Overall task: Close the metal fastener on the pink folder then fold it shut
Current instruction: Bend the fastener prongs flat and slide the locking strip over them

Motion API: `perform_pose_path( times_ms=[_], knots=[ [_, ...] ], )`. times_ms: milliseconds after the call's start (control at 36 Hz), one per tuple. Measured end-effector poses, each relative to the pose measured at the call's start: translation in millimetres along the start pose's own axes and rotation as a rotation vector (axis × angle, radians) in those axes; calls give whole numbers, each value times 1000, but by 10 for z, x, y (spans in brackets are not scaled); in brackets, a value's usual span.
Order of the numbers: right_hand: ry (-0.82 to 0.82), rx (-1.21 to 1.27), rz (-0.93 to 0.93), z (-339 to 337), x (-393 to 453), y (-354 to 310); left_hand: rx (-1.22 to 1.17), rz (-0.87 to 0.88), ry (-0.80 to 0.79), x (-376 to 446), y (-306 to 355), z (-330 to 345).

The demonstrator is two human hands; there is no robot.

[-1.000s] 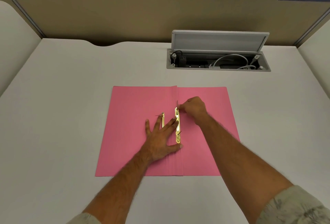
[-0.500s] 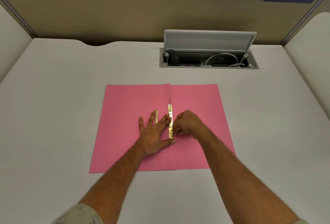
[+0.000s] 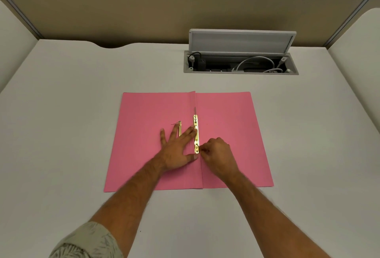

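Fingertips of my right hand [image 3: 218, 153] now pinch the near end of the gold metal fastener bar [image 3: 196, 133], having moved down from its far end. Left hand [image 3: 176, 149], spread flat, pins the open pink card folder [image 3: 230, 122] mid-desk; far prong looks flat, so near prong's next, I reckon.
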State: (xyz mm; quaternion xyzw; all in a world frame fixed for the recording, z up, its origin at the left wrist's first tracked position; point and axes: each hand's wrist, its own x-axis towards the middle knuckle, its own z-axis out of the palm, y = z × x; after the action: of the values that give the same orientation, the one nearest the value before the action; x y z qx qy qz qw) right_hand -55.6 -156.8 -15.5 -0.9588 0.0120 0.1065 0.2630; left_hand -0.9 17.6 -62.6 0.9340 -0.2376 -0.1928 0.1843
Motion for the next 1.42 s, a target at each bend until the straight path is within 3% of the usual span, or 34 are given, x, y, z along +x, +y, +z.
perform_pose_path(
  times_ms=[444,778,1111,1333,1417],
  knots=[
    [-2,-111,74,113,-48,-219,54,15,4,19,-27,53],
    [19,-22,150,146,-120,-292,42,20,-2,20,-42,66],
    [28,-204,39,186,-186,-139,55,21,10,23,-45,71],
    [25,-106,94,123,-170,-72,38,7,8,10,-27,52],
    [41,33,153,90,-146,-86,32,2,7,5,-16,42]
  ],
)
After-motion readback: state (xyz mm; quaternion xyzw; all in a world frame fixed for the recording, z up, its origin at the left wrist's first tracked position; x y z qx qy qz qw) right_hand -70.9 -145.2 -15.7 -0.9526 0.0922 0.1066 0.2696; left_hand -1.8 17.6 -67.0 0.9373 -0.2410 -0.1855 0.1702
